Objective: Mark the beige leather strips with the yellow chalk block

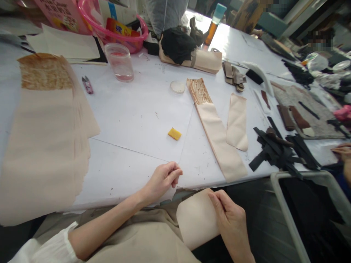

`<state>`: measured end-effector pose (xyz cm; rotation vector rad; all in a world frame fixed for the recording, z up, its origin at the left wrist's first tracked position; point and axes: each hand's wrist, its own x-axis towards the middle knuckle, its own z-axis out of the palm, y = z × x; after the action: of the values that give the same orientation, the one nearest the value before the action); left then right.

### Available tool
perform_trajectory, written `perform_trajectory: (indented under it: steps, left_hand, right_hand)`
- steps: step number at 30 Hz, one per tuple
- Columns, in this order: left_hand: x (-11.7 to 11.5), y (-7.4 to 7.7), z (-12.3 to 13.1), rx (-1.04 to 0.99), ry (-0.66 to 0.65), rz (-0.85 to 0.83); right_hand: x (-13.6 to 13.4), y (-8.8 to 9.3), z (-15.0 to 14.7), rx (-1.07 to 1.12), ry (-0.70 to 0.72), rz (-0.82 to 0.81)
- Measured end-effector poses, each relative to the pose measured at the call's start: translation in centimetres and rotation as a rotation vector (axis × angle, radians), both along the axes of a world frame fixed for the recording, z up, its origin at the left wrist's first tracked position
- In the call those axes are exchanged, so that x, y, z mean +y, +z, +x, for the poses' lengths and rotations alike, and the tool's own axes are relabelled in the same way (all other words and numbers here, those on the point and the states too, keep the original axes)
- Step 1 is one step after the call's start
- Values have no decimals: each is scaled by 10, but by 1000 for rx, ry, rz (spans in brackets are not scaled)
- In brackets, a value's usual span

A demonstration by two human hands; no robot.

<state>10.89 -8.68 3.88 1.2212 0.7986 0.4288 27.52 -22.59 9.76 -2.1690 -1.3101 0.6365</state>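
Note:
My right hand pinches the upper edge of a beige leather-like piece with rounded corners, held over my lap just off the table's front edge. My left hand rests near that edge with its fingers curled together; whatever may be between them is hidden. Beyond it lies a small yellow sponge-like block. To the right, a stack of long beige strips has brown streaks at its far end, and a shorter beige strip lies beside it.
At left spreads a large fanned stack of beige sheets. Thread snips, a clear plastic cup and a pink basket stand behind. Black strips lie at right, above a grey bin. Another person's hand shows at the right edge.

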Motion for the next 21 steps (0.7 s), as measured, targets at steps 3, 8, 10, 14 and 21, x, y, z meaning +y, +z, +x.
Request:
perform_trajectory:
  steps: [3,8,10,14,21]
  left_hand:
    - [0,-2,-1,-60,-6,-33]
    - [-4,3,-1,-37,-62,-128]
    - [-3,4,-4,-14,-77,-125]
    - [-3,7,-12,-82,-115,-23]
    - [-20,-3,-8,159,-139,-50]
  right_hand:
    - [-1,-1,1,-7,11,-6]
    - [-1,-1,0,-36,8,1]
    - [-1,-1,1,-32,6,3]
    - [1,-1,4,-45,-3,9]
    - [-11,-6,10,-123,-55,54]
